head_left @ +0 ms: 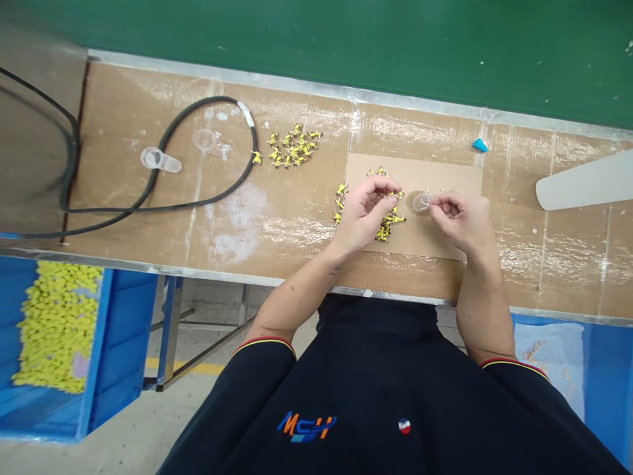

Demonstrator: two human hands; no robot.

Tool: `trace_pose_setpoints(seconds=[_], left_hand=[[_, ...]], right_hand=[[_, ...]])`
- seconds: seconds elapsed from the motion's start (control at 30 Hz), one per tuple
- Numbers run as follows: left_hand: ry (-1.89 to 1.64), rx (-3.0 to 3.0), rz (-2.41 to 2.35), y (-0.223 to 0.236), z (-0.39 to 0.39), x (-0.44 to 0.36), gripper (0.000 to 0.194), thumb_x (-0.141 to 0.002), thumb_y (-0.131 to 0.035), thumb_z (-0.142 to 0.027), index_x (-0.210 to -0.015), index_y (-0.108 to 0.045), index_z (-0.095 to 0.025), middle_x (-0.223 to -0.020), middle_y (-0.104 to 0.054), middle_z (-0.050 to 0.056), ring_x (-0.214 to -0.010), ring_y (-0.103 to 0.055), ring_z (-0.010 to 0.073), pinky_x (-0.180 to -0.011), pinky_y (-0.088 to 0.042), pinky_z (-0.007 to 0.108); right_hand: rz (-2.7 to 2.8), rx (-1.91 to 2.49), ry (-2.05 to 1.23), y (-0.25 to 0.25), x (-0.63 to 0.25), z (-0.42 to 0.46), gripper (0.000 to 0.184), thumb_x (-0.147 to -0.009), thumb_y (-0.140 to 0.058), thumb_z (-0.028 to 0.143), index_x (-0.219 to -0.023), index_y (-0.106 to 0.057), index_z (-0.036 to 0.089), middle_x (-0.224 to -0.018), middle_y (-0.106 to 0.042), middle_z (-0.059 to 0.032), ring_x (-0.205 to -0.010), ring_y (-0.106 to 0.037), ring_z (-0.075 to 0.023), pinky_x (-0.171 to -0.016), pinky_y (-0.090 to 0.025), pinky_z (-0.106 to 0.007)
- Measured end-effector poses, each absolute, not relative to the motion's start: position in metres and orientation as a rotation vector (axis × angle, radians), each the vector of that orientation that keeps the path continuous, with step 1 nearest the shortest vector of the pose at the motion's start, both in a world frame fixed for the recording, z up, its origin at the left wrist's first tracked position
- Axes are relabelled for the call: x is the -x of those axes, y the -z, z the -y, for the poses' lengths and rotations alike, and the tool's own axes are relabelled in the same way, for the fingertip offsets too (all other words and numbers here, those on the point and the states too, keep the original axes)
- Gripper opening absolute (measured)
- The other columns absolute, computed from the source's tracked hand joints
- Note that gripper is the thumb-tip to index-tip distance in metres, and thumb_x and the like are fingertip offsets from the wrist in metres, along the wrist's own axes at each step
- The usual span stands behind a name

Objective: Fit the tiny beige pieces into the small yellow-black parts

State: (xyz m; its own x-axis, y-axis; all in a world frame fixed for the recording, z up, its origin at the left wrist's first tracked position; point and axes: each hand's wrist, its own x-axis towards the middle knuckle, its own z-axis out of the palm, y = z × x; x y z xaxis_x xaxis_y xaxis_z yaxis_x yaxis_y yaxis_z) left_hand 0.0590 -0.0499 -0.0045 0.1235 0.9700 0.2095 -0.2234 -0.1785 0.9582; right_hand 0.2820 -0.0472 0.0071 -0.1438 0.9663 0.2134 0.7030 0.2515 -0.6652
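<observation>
My left hand (368, 210) pinches a small yellow figure (399, 195) between thumb and fingertips, above the cardboard sheet (445, 241). More yellow figures with dark ends (384, 229) lie under and around that hand. My right hand (461, 218) is closed in a pinch, its fingertips at the rim of a small clear plastic cup (420, 202). Whether those fingers grip the rim or a tiny piece is too small to tell. A few tiny pale pieces lie on the sheet near the right hand.
A second group of yellow figures (295, 146) lies left on the bench. Further left are a black cable loop (198, 202) and clear plastic cups (168, 162). A blue piece (479, 144) and a white panel (583, 181) are right. A blue crate (119, 336) below holds yellow parts.
</observation>
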Motion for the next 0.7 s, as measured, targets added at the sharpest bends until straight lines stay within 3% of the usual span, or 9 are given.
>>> trace_pose_setpoints(seconds=[0.4,0.7], left_hand=[[-1.313,-1.219,-0.833,0.008,0.05,-0.06,0.034,-0.09,-0.076,-0.051,-0.099,-0.069,-0.018,-0.097,-0.07,0.004,-0.085,-0.067,0.0105,-0.079,-0.057,0.025],[-1.144,-1.049,-0.59,0.001,0.058,-0.065,0.03,-0.086,-0.084,-0.04,-0.094,-0.067,-0.017,-0.089,-0.074,0.001,-0.082,-0.075,0.0092,-0.08,-0.062,0.022]], right_hand=[[1.745,1.397,-0.666,-0.016,-0.28,0.052,0.008,-0.076,-0.068,0.018,-0.073,-0.072,0.024,-0.059,-0.056,0.0037,-0.051,-0.044,-0.011,-0.053,-0.039,-0.03],[1.618,1.036,-0.656,-0.022,-0.264,0.064,0.01,-0.082,-0.076,0.029,-0.074,-0.071,0.026,-0.059,-0.059,0.0019,-0.055,-0.052,-0.0142,-0.051,-0.042,-0.032]])
